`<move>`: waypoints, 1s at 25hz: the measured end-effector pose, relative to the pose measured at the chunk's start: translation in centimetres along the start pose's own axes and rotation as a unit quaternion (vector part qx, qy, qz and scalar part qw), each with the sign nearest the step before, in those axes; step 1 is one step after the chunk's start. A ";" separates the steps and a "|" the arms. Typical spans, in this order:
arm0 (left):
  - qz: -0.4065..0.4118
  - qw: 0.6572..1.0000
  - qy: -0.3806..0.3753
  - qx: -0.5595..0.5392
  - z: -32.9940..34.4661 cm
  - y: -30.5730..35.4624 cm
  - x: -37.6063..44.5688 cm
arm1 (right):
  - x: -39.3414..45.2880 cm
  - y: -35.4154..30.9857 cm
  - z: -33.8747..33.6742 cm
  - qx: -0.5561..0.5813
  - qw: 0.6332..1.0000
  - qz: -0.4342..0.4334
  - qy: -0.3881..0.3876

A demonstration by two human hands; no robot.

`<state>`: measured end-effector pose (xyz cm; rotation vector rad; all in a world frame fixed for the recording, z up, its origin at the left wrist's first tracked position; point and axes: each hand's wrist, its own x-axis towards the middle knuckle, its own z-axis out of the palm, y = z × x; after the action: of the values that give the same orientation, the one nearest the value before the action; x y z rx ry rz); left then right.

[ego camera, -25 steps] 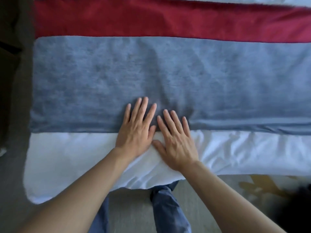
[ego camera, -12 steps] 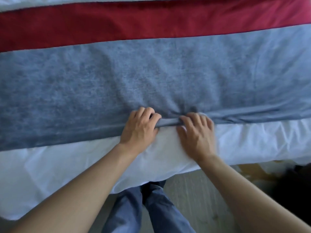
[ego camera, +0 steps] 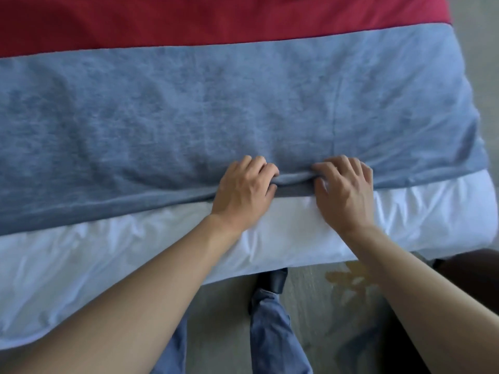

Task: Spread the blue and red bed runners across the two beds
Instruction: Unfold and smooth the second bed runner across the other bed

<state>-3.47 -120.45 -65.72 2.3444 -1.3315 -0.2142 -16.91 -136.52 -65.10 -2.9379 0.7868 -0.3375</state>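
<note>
Both hands grip the near hem of the blue runner on the bed.

The bed, under a white cover, fills most of the view, its right edge visible. The blue runner lies across it, reaching the right edge; the red runner lies along its far side, the two touching. The left hand and right hand, near each other, have fingers curled over the bunched near hem toward the bed's right end. Below the near edge: carpet and a jeans leg.
</note>
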 end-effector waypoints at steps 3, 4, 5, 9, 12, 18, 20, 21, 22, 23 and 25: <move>0.018 0.999 0.017 0.042 1.4 1.9 1.4 | 0.7 2.5 -0.2 0.014 0.999 -0.038 0.002; 0.024 0.998 0.023 0.056 1.5 2.1 1.1 | 0.3 2.9 -0.2 0.023 0.998 -0.054 -0.004; 0.031 0.997 0.023 0.067 1.6 2.4 0.6 | -0.3 3.0 -0.3 0.030 0.997 -0.067 -0.009; 0.030 0.997 -0.004 0.071 1.9 4.3 1.0 | -0.4 4.7 -0.2 0.037 0.996 -0.071 -0.030; 0.027 0.996 0.010 0.080 3.0 6.2 2.8 | -0.1 6.0 -0.2 0.048 0.996 -0.074 -0.035; 0.046 0.998 0.015 0.046 3.5 7.2 1.6 | -0.1 5.5 -0.5 0.113 0.989 -0.084 -0.050; 0.021 0.999 0.024 0.013 3.6 6.8 3.8 | 1.5 4.1 0.4 0.140 0.985 -0.090 -0.049; 0.001 1.000 0.021 0.022 3.9 6.4 4.8 | 2.3 3.4 1.1 0.150 0.983 -0.085 -0.065; -0.018 0.999 0.003 0.049 4.4 6.0 5.0 | 2.6 3.1 1.8 0.145 0.982 -0.079 -0.088; -0.039 0.995 -0.029 0.083 4.8 5.5 4.6 | 2.8 3.5 2.3 0.123 0.983 -0.075 -0.113; -0.078 0.983 -0.082 0.141 5.0 3.8 2.8 | 2.3 6.4 2.8 0.055 0.986 -0.047 -0.151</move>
<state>-6.67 -125.97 -68.29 2.7259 -1.3264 -0.2867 -17.42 -143.16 -68.22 -2.8301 0.5720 0.0586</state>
